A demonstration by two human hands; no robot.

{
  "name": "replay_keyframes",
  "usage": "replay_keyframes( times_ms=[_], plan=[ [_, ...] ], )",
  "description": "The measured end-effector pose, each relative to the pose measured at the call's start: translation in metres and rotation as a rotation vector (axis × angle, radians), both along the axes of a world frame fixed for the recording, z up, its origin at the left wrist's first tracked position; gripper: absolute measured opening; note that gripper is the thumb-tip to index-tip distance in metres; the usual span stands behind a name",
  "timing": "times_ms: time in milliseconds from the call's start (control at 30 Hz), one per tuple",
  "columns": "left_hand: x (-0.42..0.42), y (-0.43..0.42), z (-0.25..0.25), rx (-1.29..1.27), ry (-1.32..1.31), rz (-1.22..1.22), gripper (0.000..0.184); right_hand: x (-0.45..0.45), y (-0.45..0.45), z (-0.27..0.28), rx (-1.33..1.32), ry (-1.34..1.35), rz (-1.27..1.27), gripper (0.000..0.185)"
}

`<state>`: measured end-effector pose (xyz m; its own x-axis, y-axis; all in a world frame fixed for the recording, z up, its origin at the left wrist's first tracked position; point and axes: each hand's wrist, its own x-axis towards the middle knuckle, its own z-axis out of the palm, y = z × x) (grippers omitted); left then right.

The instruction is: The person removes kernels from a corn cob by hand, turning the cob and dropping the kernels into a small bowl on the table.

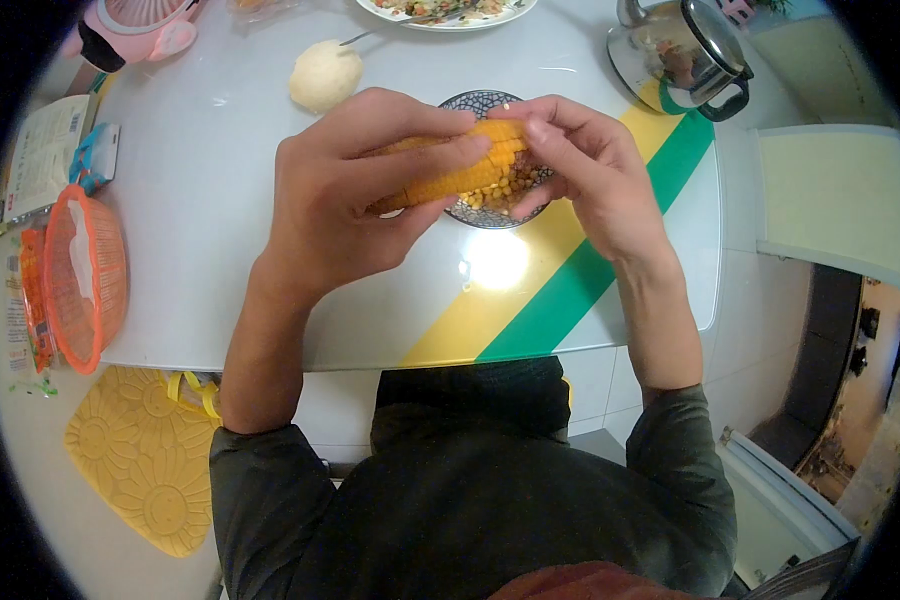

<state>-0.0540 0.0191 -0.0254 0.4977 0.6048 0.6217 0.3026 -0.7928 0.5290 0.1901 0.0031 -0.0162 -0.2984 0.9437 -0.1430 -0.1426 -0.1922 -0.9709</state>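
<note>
A yellow corn cob (440,178) is held slantwise over a patterned bowl (478,101). My left hand (355,185) is wrapped around the cob's left part, its fingers lying along the top. At the cob's right end, my right hand (590,165) is closed, with thumb and fingers against the kernels. Bare reddish-brown cob shows near the right fingers. Loose corn kernels (495,195) lie in the bowl below, partly hidden by the cob and my hands. One small pale kernel is at the right fingertips.
A pale round bun (326,76) lies on the white table (200,250) beyond my left hand. Behind it is a plate of food (450,24) with a utensil. A steel kettle (675,55) stands at back right. An orange basket (90,280) is at the left edge.
</note>
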Motion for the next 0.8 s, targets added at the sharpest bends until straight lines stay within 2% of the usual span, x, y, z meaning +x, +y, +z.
replay_keyframes(
  times_ms=[267,800],
  plan=[
    [0.002,0.0,-0.001,0.021,-0.007,-0.013,0.05,0.002,0.0,-0.012,0.106,0.018,0.026,0.026],
    [0.001,-0.001,-0.001,-0.061,-0.044,-0.036,0.048,0.007,-0.001,-0.014,0.138,-0.008,0.064,0.032]
  ],
)
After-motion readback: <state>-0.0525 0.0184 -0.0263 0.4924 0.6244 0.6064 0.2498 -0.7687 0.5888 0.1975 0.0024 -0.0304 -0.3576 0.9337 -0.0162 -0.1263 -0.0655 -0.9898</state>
